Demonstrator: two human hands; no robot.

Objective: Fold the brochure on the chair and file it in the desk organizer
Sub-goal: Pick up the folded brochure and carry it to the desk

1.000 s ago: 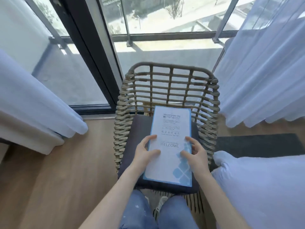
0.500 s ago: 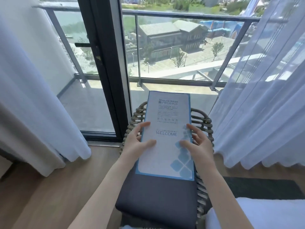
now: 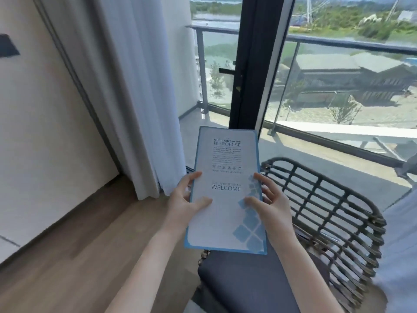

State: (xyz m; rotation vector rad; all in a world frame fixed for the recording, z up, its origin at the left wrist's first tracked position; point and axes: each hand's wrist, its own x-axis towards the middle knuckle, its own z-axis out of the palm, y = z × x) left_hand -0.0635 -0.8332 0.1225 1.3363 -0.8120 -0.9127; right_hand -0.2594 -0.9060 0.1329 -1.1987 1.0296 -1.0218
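Balcony-side room: glass door upper centre, curtain (image 3: 140, 86) upper left, wicker chair (image 3: 327, 211) lower right. Brochure (image 3: 225, 188) at frame centre, clear of the seat, looks already folded shut; left hand (image 3: 187, 199) and right hand (image 3: 268, 199) each pinch a long edge. Filing remains, organizer out of view; bare floor (image 3: 79, 245) at lower left leaves room.

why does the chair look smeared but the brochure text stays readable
Head view: motion blur streaks the wicker chair and curtain, while the brochure, gripped by the left hand and right hand, looks sharper; wide-angle distortion tilts the door frame; daylight outside is bright.
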